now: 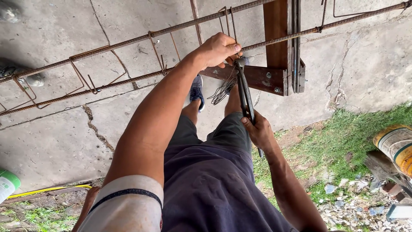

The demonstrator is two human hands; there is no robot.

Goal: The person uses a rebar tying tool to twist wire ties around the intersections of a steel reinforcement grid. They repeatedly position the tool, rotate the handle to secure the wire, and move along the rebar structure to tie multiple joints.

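My left hand (219,49) grips the near steel rebar (103,86) where a stirrup crosses it, and it also clutches a bunch of thin tie wires (223,89) that hang below. My right hand (259,131) is closed around the long handles of dark pincers (245,92). The pincers' jaws sit at the rebar right beside the fingers of my left hand. A second, far rebar (128,41) runs parallel above, linked by several rusty stirrups (81,75).
A rusty steel stand (277,41) carries the rebars at upper right. Cracked concrete floor (51,129) lies below. Grass and rubble (343,172) are at right, with a yellow-white bucket (397,146). A green-white container (6,184) and yellow hose (47,189) sit at lower left.
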